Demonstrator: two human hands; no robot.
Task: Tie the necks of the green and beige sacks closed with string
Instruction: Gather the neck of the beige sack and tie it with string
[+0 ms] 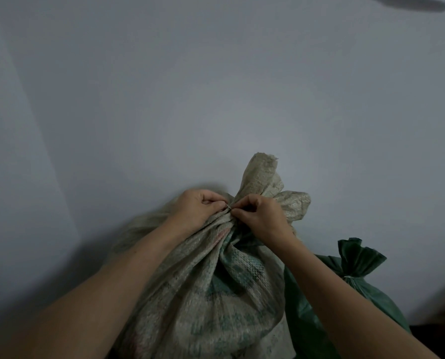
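So both hands are working right at the gathered neck (228, 221) of the beige sack (211, 294). The sack is standing upright in the middle, close in front of the person and backing onto a plain grey wall (216, 86). The left hand (198, 207) is coming in from the left with its fingers curled, pinching a thin bit of string (228, 207) against the bunched fabric. The right hand (263, 218) is doing the same from the other side, fingertips pinched on the string. The two sets of fingertips are almost touching each other. Only a tiny sliver of the string is showing between them, so I can't tell how it's wrapping round or whether there's a knot. Above the hands the loose top of the sack is flaring up and out to the right, partly behind the right hand. The sack is looking full, with faded green and pinkish print on the weave.

The green sack (371, 301) is sitting right up against the beige one on the right, partly hidden behind the right forearm. Its neck is already cinched with a pale tie (350, 276), and the top is fanning out above that. Up in the top right corner a dark blurred shape (410, 2) is poking into view, can't tell what it is.
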